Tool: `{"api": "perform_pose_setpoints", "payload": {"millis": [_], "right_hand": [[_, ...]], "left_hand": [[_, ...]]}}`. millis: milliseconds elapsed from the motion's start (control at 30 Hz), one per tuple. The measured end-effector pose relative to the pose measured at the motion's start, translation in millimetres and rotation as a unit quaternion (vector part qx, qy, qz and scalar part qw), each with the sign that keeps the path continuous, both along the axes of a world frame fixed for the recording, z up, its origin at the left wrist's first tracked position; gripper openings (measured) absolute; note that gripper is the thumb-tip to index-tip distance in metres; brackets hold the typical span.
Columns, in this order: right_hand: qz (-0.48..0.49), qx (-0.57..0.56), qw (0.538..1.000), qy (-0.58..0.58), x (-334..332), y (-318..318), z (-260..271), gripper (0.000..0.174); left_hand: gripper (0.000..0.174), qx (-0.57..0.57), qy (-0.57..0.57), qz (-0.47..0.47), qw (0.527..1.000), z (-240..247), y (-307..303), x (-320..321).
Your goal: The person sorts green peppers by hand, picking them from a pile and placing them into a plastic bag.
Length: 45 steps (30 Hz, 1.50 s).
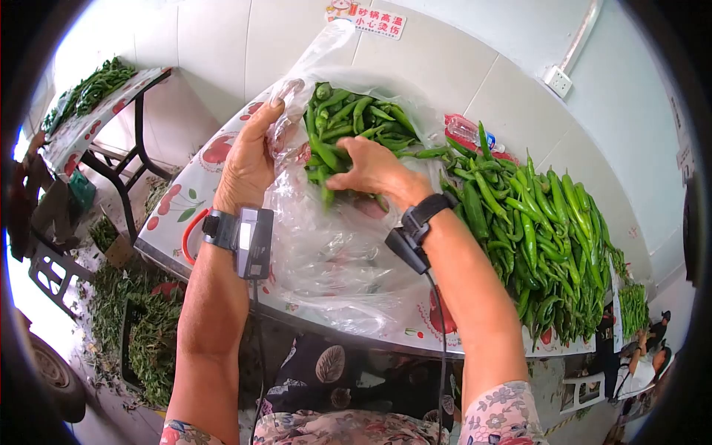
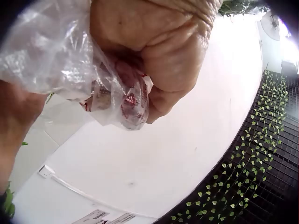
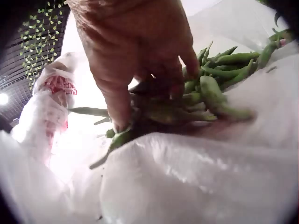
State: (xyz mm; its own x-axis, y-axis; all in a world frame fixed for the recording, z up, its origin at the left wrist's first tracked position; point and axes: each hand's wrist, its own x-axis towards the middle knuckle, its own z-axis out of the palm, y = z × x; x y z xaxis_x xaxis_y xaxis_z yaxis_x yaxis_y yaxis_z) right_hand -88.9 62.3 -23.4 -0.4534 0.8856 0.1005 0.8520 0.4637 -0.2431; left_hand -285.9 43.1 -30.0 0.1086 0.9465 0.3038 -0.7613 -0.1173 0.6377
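Table bears bag; right grip clutches peppers inside it.

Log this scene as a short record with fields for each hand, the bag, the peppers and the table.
Left hand: grips the edge of the bag, holding it open
Right hand: inside the bag, fingers curled round peppers
Bag: clear plastic, lying on the table, partly filled
Pile: green peppers on the table, right of the bag
Table: red fruit-print cloth, by a white wall
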Motion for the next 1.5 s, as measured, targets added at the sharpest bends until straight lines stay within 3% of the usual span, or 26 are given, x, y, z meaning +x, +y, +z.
{"api": "perform_pose_setpoints", "payload": {"millis": [33, 67, 167, 267, 367, 667, 800, 933, 1133, 1267, 1367, 1500], "right_hand": [[-0.009, -0.012, 1.0, -0.015, 4.7, 0.1, 0.2, 0.069], [-0.008, 0.057, 0.998, -0.029, 8.8, -2.3, -6.2, 0.06], [0.076, 0.099, 0.991, -0.058, 20.8, -1.3, -3.1, 0.064], [-0.054, -0.13, 0.99, -0.011, 16.9, -19.6, 11.3, 0.068], [-0.042, -0.082, 0.995, -0.028, 20.4, -30.7, 5.8, 0.072], [-0.062, -0.046, 0.997, -0.007, 21.8, -54.9, 15.4, 0.058], [-0.054, -0.053, 0.995, 0.073, 42.3, -63.4, 30.9, 0.053], [-0.063, -0.068, 0.995, 0.034, 60.9, -81.6, 44.2, 0.053], [-0.003, 0.004, 0.998, 0.068, 100.2, -98.9, 19.4, 0.055], [-0.05, 0.017, 0.998, 0.04, 97.3, -106.1, 8.7, 0.052], [-0.04, 0.081, 0.992, 0.086, 99.3, -110.4, 10.6, 0.045], [-0.066, 0.049, 0.989, 0.119, 104.8, -120.6, 24.1, 0.046]], "left_hand": [[0.038, 0.012, 0.004, -0.014, 1.0, -2.4, 2.3, -0.8], [0.039, 0.017, 0.016, -0.014, 1.0, -5.3, 6.7, -2.8], [0.04, 0.029, 0.034, -0.008, 0.999, -9.7, 13.3, -3.9], [0.039, 0.035, 0.029, 0.016, 0.999, -2.8, 3.9, 2.3], [0.038, 0.028, 0.031, 0.033, 0.999, 0.1, -1.0, 4.8], [0.036, 0.037, 0.035, -0.005, 0.999, -10.1, 17.8, -5.9], [0.036, 0.014, 0.003, 0.01, 1.0, -3.0, 5.7, 0.5], [0.036, 0.021, 0.0, -0.009, 1.0, -3.6, 8.2, 0.7], [0.037, 0.036, 0.01, -0.031, 0.999, -7.2, 10.4, 0.1], [0.039, 0.042, 0.053, 0.028, 0.997, -12.6, 15.5, 0.6], [0.042, 0.07, 0.07, -0.016, 0.995, -5.1, -3.9, 5.6], [0.044, 0.061, 0.083, -0.013, 0.995, -3.5, 1.3, 5.8]]}}
